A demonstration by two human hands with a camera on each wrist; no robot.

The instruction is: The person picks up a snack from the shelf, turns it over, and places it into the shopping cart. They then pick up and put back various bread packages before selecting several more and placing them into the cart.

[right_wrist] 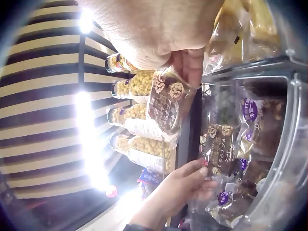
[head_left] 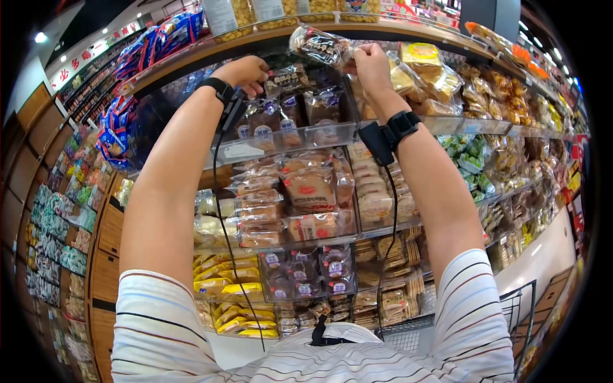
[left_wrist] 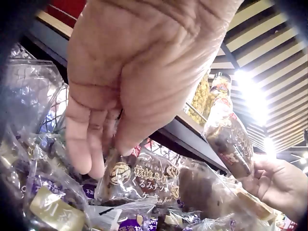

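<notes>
The right hand pinches one end of a brown packet, raised above the shelf bin; the left hand reaches to a similar packet atop the purple-labelled packs; whether it grips, I cannot tell. Light pressure at the wrapper ends should best spare the contents.

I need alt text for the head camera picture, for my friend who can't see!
A person's right hand holds up a brown snack packet at a store shelf, while the left hand touches a similar packet. Below are rows of other wrapped snacks.
</notes>
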